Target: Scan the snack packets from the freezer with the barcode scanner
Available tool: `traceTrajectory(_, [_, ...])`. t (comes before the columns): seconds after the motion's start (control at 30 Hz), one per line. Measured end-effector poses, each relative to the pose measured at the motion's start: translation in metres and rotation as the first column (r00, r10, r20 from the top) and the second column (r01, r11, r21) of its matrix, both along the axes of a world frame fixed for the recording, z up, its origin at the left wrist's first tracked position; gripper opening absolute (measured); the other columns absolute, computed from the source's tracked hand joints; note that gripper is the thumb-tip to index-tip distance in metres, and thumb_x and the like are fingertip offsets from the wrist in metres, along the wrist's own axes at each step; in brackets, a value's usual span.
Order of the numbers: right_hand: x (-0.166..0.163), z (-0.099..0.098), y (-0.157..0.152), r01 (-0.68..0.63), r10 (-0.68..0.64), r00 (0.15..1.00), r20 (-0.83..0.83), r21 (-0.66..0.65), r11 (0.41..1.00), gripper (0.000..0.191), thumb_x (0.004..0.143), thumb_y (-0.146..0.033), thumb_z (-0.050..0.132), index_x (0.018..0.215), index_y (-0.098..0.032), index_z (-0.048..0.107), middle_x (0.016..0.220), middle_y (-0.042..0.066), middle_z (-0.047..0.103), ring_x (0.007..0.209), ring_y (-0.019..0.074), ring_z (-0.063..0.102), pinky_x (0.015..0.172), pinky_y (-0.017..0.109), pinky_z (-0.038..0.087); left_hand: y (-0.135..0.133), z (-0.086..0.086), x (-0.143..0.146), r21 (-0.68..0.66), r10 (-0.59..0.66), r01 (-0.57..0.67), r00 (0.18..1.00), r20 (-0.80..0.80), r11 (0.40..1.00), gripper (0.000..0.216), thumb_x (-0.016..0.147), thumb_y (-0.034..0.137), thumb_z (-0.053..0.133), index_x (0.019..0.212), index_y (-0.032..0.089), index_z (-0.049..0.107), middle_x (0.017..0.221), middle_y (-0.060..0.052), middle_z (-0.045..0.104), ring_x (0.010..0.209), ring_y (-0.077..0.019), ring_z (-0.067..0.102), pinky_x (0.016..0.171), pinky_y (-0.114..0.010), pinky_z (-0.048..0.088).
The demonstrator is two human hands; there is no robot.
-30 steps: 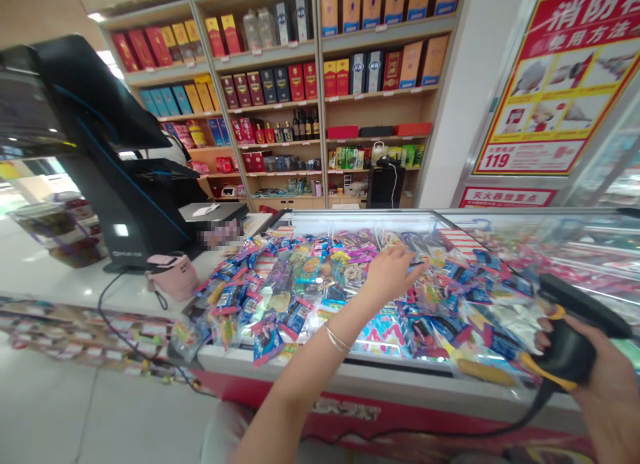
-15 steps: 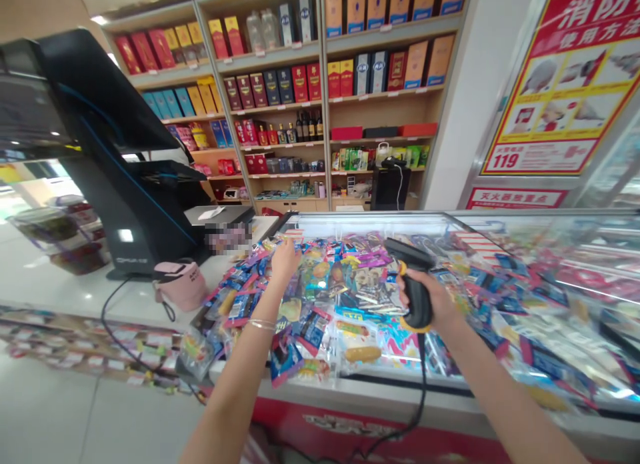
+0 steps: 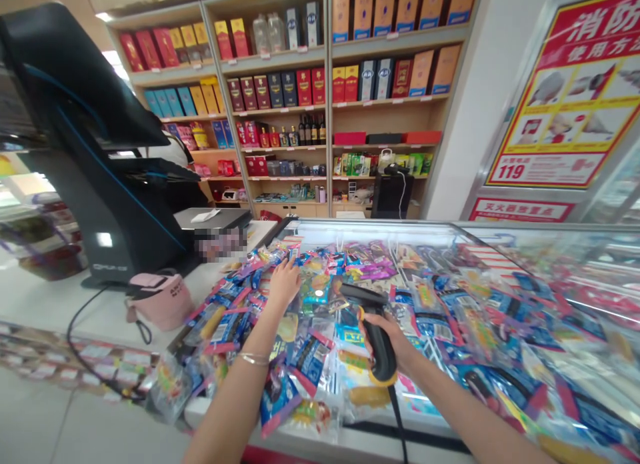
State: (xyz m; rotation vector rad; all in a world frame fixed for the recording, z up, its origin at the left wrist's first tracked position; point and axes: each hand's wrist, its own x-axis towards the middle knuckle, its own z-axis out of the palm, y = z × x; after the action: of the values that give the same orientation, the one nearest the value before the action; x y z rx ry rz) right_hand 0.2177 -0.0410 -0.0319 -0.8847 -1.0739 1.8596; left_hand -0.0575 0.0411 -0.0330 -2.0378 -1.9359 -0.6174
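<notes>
Left hand [image 3: 284,282]: is lying palm-down on the heap of colourful plastic snack packets [image 3: 325,287], fingers stretched forward and released, not closing on any packet. A thin metal bracelet [image 3: 253,359] is sitting on the wrist.
Right hand [image 3: 397,341]: is gripping the handle of a black pistol-shaped barcode scanner with yellow trim [image 3: 377,344], fingers clenched around it.
Scanner position: is hovering just above the packets, near the left hand and to its right, head pointing toward it. Its black cable [image 3: 399,417] is hanging down over the near edge.
Packets: are spreading across the glass-topped chest freezer [image 3: 380,224], some overhanging the front rim.
Surroundings: a pink fabric cap [image 3: 160,301] is resting on the white counter [image 3: 50,304], beside a black checkout terminal [image 3: 100,184]. Wooden shelves of boxed goods [image 3: 300,84] are standing behind.
</notes>
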Motion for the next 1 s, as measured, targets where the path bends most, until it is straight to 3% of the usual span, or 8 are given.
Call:
traceTrajectory(0.13, [0.000,0.001,0.000,-0.041,0.041,0.999,0.003,-0.017,0.999,0.036,0.069,-0.050,0.065,0.067,-0.015,0.058,0.042,0.000,0.054,0.031,0.0105,0.046,0.032,0.023,0.042,0.002,-0.001,-0.002,-0.023,-0.010,0.011,0.999,0.038,1.000,0.022,0.079,0.012,0.050,0.086,0.019,0.069,0.137,-0.010,0.051,0.130,-0.0300,0.043,0.106,-0.046,0.037])
traceTrajectory(0.43, [0.000,0.000,0.000,-0.031,0.031,0.999,-0.019,-0.021,0.999,0.035,0.068,-0.048,0.065,0.067,-0.014,0.059,0.042,0.000,0.054,0.031,0.0107,0.046,0.032,0.023,0.043,0.006,-0.005,0.001,-0.087,0.024,-0.024,1.000,0.003,0.996,0.041,0.084,0.012,0.039,0.120,0.014,0.057,0.143,-0.015,0.044,0.118,-0.0253,0.055,0.099,-0.037,0.043])
traceTrajectory(0.57, [0.000,-0.002,0.001,-0.037,0.037,0.999,-0.025,-0.018,0.999,0.034,0.070,-0.047,0.065,0.065,-0.014,0.060,0.042,0.000,0.054,0.031,0.0106,0.046,0.032,0.022,0.043,0.008,-0.003,0.000,-0.001,0.028,-0.028,0.998,0.064,1.000,0.037,0.085,0.015,0.041,0.117,0.013,0.059,0.134,-0.015,0.053,0.121,-0.0259,0.053,0.106,-0.039,0.036])
traceTrajectory(0.7, [0.000,-0.002,0.002,-0.046,0.045,0.999,-0.026,-0.018,0.999,0.035,0.070,-0.048,0.065,0.063,-0.014,0.059,0.041,0.000,0.054,0.031,0.0106,0.046,0.032,0.022,0.043,0.002,0.006,0.000,0.194,0.025,-0.092,0.947,0.321,0.977,0.031,0.085,0.024,0.046,0.109,0.014,0.063,0.123,-0.014,0.062,0.115,-0.0254,0.056,0.103,-0.039,0.039])
traceTrajectory(0.8, [0.001,-0.002,0.002,-0.042,0.041,0.999,-0.019,-0.015,0.999,0.034,0.070,-0.047,0.064,0.063,-0.014,0.059,0.040,0.000,0.053,0.031,0.0110,0.047,0.032,0.022,0.043,-0.004,0.015,-0.001,0.356,-0.051,-0.177,0.836,0.546,0.918,0.027,0.083,0.036,0.055,0.098,0.017,0.067,0.108,-0.010,0.068,0.103,-0.0231,0.062,0.096,-0.036,0.045])
traceTrajectory(0.87, [0.001,-0.002,0.002,-0.034,0.033,0.999,-0.024,-0.011,0.999,0.033,0.070,-0.046,0.064,0.063,-0.014,0.060,0.041,0.000,0.053,0.032,0.0110,0.047,0.031,0.022,0.043,-0.006,0.018,-0.001,0.390,-0.122,-0.230,0.707,0.696,0.892,0.027,0.077,0.039,0.063,0.092,0.018,0.068,0.097,-0.007,0.069,0.092,-0.0204,0.064,0.088,-0.033,0.049])
traceTrajectory(1.0, [0.000,-0.003,0.002,-0.025,0.025,0.999,-0.045,0.000,1.000,0.032,0.070,-0.046,0.065,0.065,-0.014,0.060,0.045,-0.001,0.055,0.033,0.0110,0.048,0.031,0.023,0.044,-0.002,0.018,0.001,0.331,-0.268,-0.200,0.288,0.919,0.922,0.030,0.067,0.033,0.071,0.091,0.016,0.068,0.085,-0.003,0.069,0.075,-0.0134,0.063,0.069,-0.024,0.051])
